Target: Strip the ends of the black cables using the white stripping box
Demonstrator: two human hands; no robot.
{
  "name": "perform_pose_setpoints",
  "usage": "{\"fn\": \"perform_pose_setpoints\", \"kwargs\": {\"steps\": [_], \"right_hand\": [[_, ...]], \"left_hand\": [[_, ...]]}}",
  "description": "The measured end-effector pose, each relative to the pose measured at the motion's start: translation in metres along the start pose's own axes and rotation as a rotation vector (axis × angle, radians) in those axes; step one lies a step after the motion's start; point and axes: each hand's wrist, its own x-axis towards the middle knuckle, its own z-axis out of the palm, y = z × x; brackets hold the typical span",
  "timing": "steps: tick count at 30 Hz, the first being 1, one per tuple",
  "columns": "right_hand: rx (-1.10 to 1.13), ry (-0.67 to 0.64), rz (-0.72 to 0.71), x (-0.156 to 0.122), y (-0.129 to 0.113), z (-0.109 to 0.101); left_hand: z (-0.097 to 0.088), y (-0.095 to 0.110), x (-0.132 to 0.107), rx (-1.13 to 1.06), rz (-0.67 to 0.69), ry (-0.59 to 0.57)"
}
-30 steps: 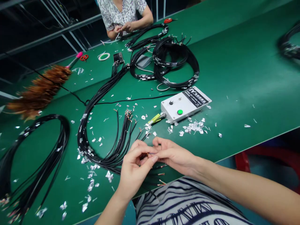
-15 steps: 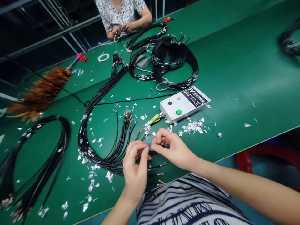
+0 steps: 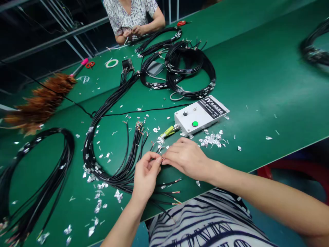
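My left hand (image 3: 147,173) pinches a thin cable near its stripped end, with thumb and forefinger together. My right hand (image 3: 186,158) meets it fingertip to fingertip, closed on the fine wires at that same end; the fingers hide most of them. Beneath and left of the hands runs a bundle of black cables (image 3: 88,145), curving up the table, with bare copper ends (image 3: 139,126) fanned out just beyond my left hand. More stripped cable ends (image 3: 176,198) point right, below my hands. Past my right hand lies a white control box (image 3: 202,115) with a green button and a yellow clip (image 3: 168,131).
Foil scraps (image 3: 212,140) litter the green table (image 3: 257,79). Coiled cables (image 3: 212,73) lie behind the box and another bundle (image 3: 69,144) at left. A feather duster (image 3: 43,99), red scissors (image 3: 89,64) and a tape roll (image 3: 111,63) are farther back. A co-worker (image 3: 133,20) sits opposite.
My right hand has turned palm-down, its fingers folding together over the wire end. My left fingers have closed into a tighter pinch. The view has shifted slightly.
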Motion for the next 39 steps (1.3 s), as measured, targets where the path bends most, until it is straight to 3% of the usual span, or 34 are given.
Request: {"fn": "perform_pose_setpoints", "kwargs": {"steps": [5,12,18,22,25,29,33,36,39], "right_hand": [[-0.124,-0.034,-0.163,-0.001,0.011,-0.004],[-0.148,0.077,-0.005,-0.011,0.015,-0.016],[-0.19,0.05,-0.134,0.002,-0.001,-0.004],[-0.217,0.003,-0.105,0.0,0.005,-0.006],[-0.205,0.08,0.017,-0.005,0.012,-0.013],[-0.116,0.127,0.119,-0.011,0.015,-0.016],[-0.057,0.154,0.119,-0.013,0.014,-0.016],[-0.158,0.2,0.1,-0.006,0.018,-0.019],[-0.369,0.184,0.048,0.006,0.029,-0.019]], "left_hand": [[0.002,-0.003,0.001,0.106,0.073,-0.038],[-0.002,-0.002,0.003,-0.006,0.0,-0.054],[-0.002,-0.005,0.004,-0.004,-0.017,-0.06],[0.0,-0.011,0.004,0.147,0.041,-0.063],[0.0,-0.014,0.005,0.316,0.129,-0.05],[-0.012,-0.015,0.019,0.454,0.25,0.025],[-0.036,-0.015,0.049,0.364,0.256,0.17],[-0.042,-0.014,0.063,0.295,0.234,0.175],[-0.033,-0.014,0.06,0.234,0.214,0.133]]}}
